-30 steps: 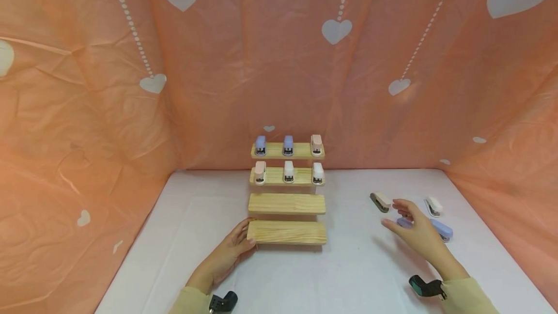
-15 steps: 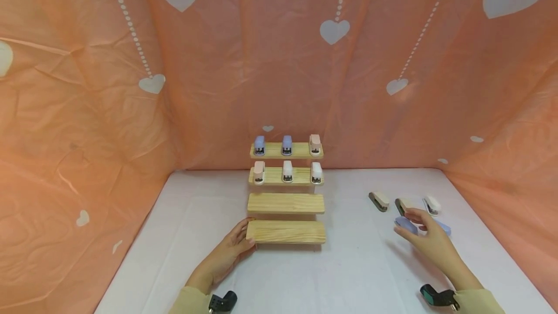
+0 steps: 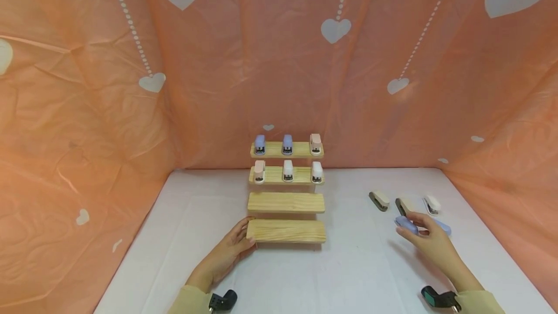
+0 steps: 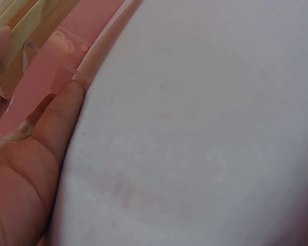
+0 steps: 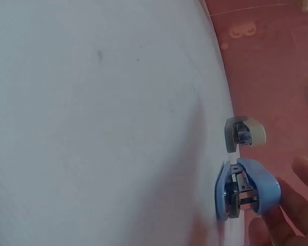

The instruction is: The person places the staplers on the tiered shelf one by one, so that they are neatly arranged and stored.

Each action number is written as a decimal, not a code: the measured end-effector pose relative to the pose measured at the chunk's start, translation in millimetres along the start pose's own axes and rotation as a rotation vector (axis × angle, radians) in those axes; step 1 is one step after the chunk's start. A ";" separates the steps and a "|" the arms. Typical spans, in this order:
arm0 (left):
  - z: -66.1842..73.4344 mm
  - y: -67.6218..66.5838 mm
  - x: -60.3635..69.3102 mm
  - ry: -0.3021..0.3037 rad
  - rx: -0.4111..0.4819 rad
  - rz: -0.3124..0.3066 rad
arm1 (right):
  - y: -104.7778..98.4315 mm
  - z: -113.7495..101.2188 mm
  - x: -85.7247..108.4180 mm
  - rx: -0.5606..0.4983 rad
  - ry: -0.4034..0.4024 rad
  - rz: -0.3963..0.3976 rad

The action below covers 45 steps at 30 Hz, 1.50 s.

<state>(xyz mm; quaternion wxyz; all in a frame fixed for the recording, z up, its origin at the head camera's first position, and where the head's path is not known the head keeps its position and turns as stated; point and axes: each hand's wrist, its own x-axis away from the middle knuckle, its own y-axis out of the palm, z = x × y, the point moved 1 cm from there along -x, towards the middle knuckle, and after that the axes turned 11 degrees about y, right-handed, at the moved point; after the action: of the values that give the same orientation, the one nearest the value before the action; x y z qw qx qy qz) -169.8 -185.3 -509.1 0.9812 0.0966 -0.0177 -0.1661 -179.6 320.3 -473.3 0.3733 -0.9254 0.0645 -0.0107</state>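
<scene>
My left hand [image 3: 224, 258] holds the left end of the lowest board of a tiered wooden display shelf [image 3: 286, 231], thumb at the front edge. In the left wrist view one finger [image 4: 61, 115] lies by the clear support under the boards. Over at the right, my right hand [image 3: 433, 246] pinches a blue-purple mini stapler [image 3: 406, 225] between thumb and fingers. The right wrist view has that stapler [image 5: 267, 187] on its side, front end showing, fingers behind it. Just beyond it lies a beige stapler [image 3: 404, 205], partly covered by the hand.
Another beige stapler [image 3: 379, 200], a white stapler [image 3: 432, 205] and a second blue stapler [image 3: 443, 227] lie around the right hand. The shelf's two upper boards bear several staplers, such as a pink one [image 3: 316, 144]. An orange curtain [image 3: 244, 86] encloses the white table [image 3: 340, 275].
My right hand has moved right and slightly down from above the staplers and now grips the blue one. The left hand stays at the shelf's end.
</scene>
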 end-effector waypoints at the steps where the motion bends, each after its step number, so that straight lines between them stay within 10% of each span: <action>1: 0.0 0.1 0.1 0.000 0.000 -0.001 | -0.2 0.7 0.1 -0.003 0.014 -0.012; 20: -1.2 -1.2 0.3 0.008 -0.010 -0.006 | 7.0 24.0 -3.4 -0.117 0.251 -0.182; 45: 0.1 0.1 1.4 0.001 -0.012 -0.006 | 10.9 29.8 -3.4 -0.130 0.247 -0.203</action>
<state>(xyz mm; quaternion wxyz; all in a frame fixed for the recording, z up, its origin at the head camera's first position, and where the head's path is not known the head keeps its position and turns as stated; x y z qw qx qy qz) -168.5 -185.8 -509.0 0.9813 0.0911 -0.0160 -0.1689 -182.2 333.5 -502.2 0.2989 -0.9410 0.0166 -0.1577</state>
